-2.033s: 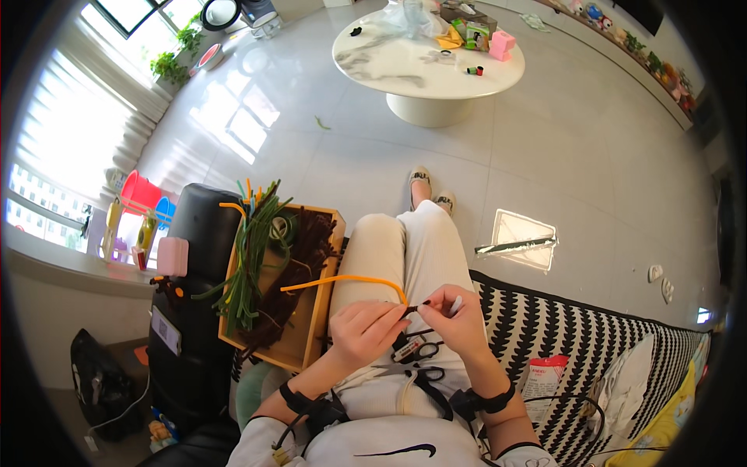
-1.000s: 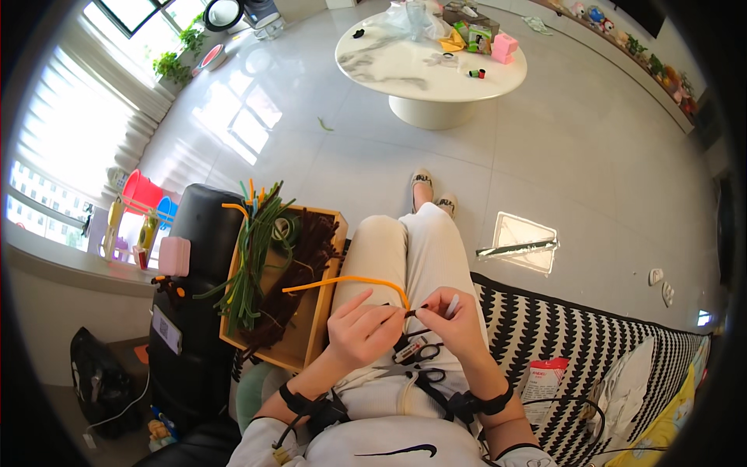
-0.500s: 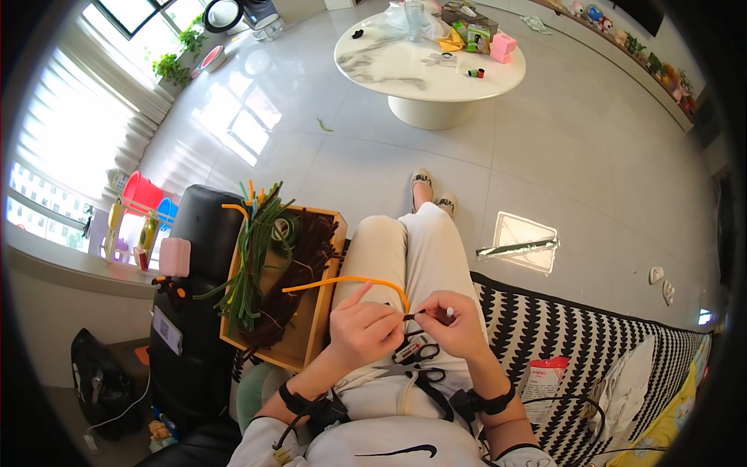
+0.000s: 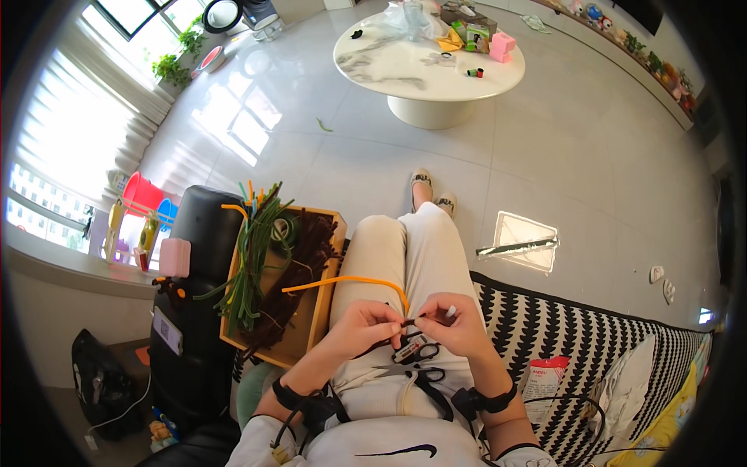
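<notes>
Above my lap both hands meet at a short dark brown pipe cleaner. My left hand pinches its left side between thumb and fingertips. My right hand pinches the other side, and a small white piece shows by its fingers. An orange pipe cleaner arcs from the brown piece out to the left, over my thigh. Just below the hands, scissors with black handles lie on my lap, beside a small dark object with a pale label.
Left of my leg stands a wooden box with bundles of green pipe cleaners and brown ones. A black armrest is beside it. On the right lies a patterned sofa cover with a red-and-white packet. Ahead is a round table.
My left hand's raised index finger has come down, and its fingertips now pinch the brown piece. The right hand and the orange pipe cleaner have hardly moved.
</notes>
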Tool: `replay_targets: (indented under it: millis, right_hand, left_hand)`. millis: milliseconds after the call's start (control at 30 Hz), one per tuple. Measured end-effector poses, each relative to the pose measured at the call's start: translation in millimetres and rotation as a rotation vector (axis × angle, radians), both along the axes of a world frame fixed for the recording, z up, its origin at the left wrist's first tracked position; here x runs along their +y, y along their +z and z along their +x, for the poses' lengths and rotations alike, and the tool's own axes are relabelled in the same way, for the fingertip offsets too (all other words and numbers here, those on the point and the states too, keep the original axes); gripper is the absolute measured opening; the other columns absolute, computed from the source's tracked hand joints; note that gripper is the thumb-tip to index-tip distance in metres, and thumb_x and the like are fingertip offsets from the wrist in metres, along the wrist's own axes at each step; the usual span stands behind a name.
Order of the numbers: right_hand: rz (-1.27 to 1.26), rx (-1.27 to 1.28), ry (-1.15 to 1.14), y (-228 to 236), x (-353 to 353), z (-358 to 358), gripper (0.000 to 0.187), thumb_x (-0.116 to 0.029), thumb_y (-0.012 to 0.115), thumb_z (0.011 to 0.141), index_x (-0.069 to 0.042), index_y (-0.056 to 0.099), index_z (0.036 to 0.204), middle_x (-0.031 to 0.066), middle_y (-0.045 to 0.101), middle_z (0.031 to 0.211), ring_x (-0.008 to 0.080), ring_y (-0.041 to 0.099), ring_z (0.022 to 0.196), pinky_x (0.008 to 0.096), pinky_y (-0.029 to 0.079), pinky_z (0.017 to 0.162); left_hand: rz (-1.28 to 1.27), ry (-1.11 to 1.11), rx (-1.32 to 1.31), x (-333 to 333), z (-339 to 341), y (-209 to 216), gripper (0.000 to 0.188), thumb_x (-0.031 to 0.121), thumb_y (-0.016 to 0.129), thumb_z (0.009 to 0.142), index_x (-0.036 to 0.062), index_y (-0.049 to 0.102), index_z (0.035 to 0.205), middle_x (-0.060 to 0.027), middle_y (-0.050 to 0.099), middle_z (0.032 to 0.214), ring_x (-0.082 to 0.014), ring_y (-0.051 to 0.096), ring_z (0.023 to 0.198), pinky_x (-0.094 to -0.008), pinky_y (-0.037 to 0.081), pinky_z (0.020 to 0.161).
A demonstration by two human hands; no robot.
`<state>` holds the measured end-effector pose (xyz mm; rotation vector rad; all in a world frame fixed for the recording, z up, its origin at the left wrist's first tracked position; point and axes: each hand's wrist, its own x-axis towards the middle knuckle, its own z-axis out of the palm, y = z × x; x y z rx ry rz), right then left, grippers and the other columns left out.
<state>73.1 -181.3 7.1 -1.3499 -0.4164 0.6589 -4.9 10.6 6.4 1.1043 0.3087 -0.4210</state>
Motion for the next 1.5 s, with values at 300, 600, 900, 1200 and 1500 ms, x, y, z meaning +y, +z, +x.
replay_targets:
  millis: [300, 600, 900, 1200, 1500]
  right_hand:
    - [-0.144, 0.069, -0.014, -7, 5, -3, 0.007, -0.003, 0.068, 0.079, 0.0, 0.062, 0.08, -0.0049, 0.053, 0.067, 0.0003, 0.045, 0.061, 0.017, 0.036, 0.051]
    - [-0.027, -0.603, 0.146, -2, -4, 13, 0.012, 0.001, 0.071, 0.068, -0.004, 0.066, 0.078, 0.0082, 0.059, 0.067, 0.023, 0.057, 0.058, 0.0294, 0.043, 0.053]
    - [-0.091, -0.56, 0.026, -9, 2, 7, 0.013, -0.001, 0.072, 0.066, -0.005, 0.067, 0.077, 0.0075, 0.056, 0.061, 0.0246, 0.053, 0.053, 0.0328, 0.041, 0.048]
    - [-0.207, -0.818, 0.028, -9, -2, 9, 0.009, -0.009, 0.069, 0.064, -0.007, 0.063, 0.071, 0.0062, 0.055, 0.059, 0.0279, 0.057, 0.054, 0.0344, 0.044, 0.049]
    - [-0.204, -0.375, 0.069, -11, -2, 5, 0.007, -0.003, 0.068, 0.069, -0.001, 0.063, 0.073, 0.01, 0.059, 0.062, 0.0214, 0.058, 0.056, 0.0287, 0.045, 0.051]
  left_hand:
    - [1.128, 0.033, -0.971, -9, 8, -1, 0.013, 0.0, 0.066, 0.074, 0.0008, 0.065, 0.086, -0.0095, 0.063, 0.071, -0.0232, 0.062, 0.066, -0.0355, 0.052, 0.073]
    - [0.212, -0.319, -0.064, 9, 3, 12, 0.01, 0.003, 0.056, 0.088, -0.0023, 0.063, 0.083, -0.0037, 0.06, 0.061, -0.0092, 0.055, 0.053, -0.0252, 0.049, 0.061]
    - [1.043, -0.116, -0.926, -5, 9, -2, 0.015, 0.006, 0.052, 0.09, -0.0012, 0.062, 0.081, -0.0011, 0.054, 0.056, -0.0093, 0.053, 0.052, -0.0213, 0.043, 0.052]
    - [0.336, -0.158, -0.031, -9, 4, -2, 0.014, 0.012, 0.054, 0.092, -0.0006, 0.059, 0.093, -0.0027, 0.057, 0.064, -0.0055, 0.054, 0.058, -0.0208, 0.044, 0.054]
    - [1.285, -0.055, -1.011, -14, 6, -5, 0.014, 0.005, 0.069, 0.073, 0.0042, 0.063, 0.086, -0.0081, 0.06, 0.069, -0.0214, 0.061, 0.061, -0.0385, 0.051, 0.063]
